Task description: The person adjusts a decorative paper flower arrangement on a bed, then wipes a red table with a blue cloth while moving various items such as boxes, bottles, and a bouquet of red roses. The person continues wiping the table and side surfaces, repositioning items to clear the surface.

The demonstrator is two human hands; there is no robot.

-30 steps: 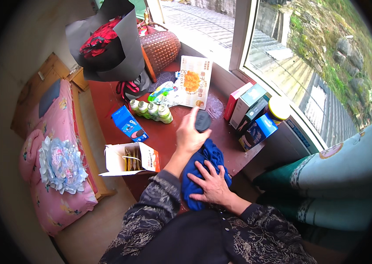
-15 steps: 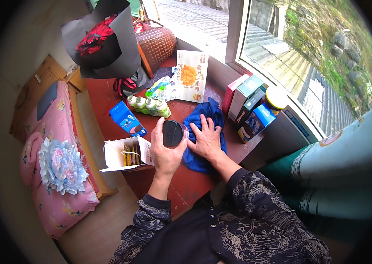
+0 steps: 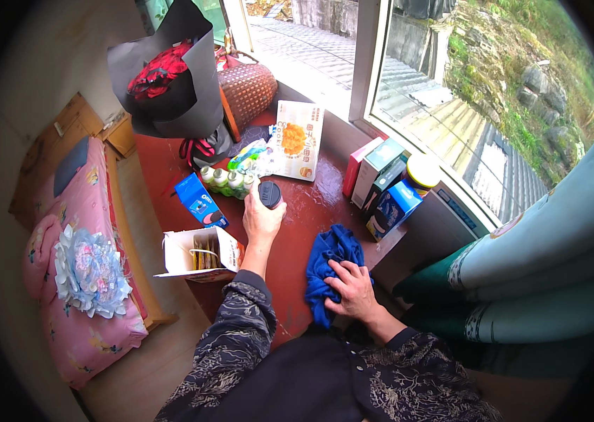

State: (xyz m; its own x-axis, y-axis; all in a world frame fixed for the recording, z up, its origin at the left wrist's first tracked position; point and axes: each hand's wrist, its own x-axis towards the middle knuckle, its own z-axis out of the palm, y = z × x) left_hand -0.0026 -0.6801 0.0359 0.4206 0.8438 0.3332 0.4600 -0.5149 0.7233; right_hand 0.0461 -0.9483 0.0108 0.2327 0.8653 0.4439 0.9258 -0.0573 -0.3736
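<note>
Gripping dark jar (image 3: 269, 193), open snack box (image 3: 198, 253) nearby

Red-brown table (image 3: 304, 218) with blue cloth (image 3: 331, 261), open box (image 3: 195, 254), bottles (image 3: 225, 181)

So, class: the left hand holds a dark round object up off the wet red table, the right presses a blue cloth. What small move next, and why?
Probably sweep the blue cloth with the right hand toward the glossy wet patch of the table below the lifted dark round object in the left hand.

a home bedroom: pink-quilted bed (image 3: 86, 232), snack-cluttered red table (image 3: 170, 169) beside a window (image 3: 452, 84).
</note>
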